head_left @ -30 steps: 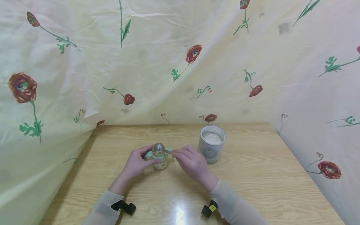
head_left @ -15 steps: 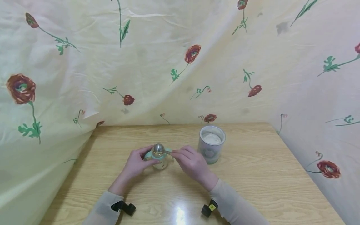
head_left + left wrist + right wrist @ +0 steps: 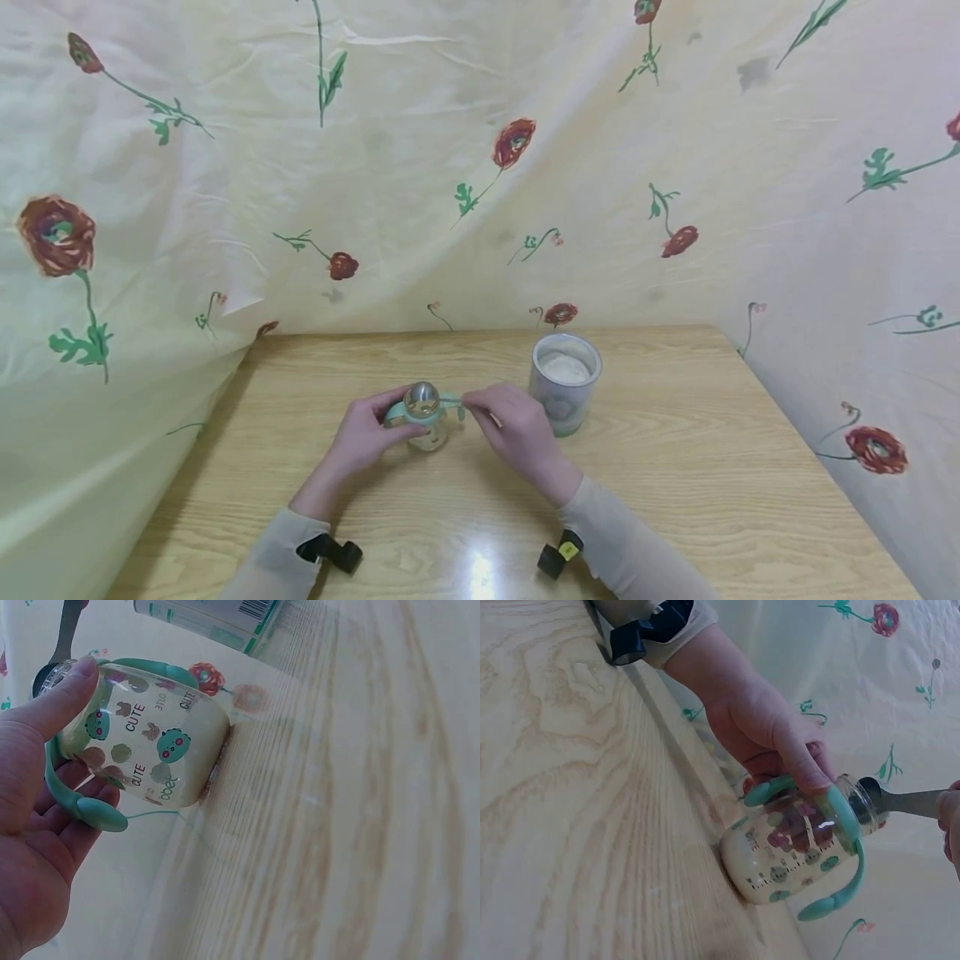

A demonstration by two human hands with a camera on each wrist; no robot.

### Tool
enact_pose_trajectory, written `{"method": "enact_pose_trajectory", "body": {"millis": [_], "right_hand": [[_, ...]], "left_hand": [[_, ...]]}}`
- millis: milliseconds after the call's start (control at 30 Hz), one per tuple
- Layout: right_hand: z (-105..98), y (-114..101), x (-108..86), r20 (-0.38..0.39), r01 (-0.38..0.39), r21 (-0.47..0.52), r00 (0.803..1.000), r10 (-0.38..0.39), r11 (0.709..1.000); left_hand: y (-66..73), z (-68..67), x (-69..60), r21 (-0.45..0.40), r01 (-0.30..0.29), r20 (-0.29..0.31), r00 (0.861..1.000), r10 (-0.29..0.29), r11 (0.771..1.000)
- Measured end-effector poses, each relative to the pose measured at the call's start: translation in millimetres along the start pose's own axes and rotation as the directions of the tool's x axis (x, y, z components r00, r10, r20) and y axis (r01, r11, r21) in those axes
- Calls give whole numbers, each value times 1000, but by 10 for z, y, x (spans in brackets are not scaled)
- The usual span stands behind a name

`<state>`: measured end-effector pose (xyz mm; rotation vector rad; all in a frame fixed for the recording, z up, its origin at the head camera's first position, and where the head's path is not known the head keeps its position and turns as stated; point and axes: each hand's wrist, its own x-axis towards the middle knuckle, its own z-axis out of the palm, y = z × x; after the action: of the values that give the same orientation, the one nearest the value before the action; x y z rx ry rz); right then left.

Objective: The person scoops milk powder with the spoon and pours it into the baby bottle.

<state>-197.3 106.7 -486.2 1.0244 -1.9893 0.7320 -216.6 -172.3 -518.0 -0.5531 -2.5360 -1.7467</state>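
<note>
A clear baby bottle (image 3: 142, 727) with mint-green handles and cartoon prints stands upright on the table, pale contents in its lower part. My left hand (image 3: 363, 437) holds it near the neck, thumb on the near side and fingers behind. Its mouth is uncovered. A metal spoon (image 3: 915, 802) lies with its bowl at the bottle's mouth, the rounded back facing up in the head view. My right hand (image 3: 517, 425) pinches the spoon's handle, to the right of the bottle. Whether powder remains in the spoon is hidden.
An open tin (image 3: 562, 404) of white powder stands on the table behind and right of my right hand. The wooden table (image 3: 712, 433) ends at a flower-printed cloth (image 3: 420, 167) hanging at the back and sides.
My right hand has turned slightly and shifted, tipping the spoon's bowl over at the bottle's mouth. The left hand and bottle have stayed in place.
</note>
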Motion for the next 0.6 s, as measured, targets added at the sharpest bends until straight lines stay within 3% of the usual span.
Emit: {"method": "enact_pose_trajectory", "body": {"millis": [400,600], "right_hand": [[-7,-5,0,-4,-120,57,993,121,991],[6,-3,12,-69,-156,116,984,165,981]], "left_hand": [[-11,5,-2,11,3,-6,1000,-3,1000],[-12,-7,2,36,17,-22,1000,-16,999]]}}
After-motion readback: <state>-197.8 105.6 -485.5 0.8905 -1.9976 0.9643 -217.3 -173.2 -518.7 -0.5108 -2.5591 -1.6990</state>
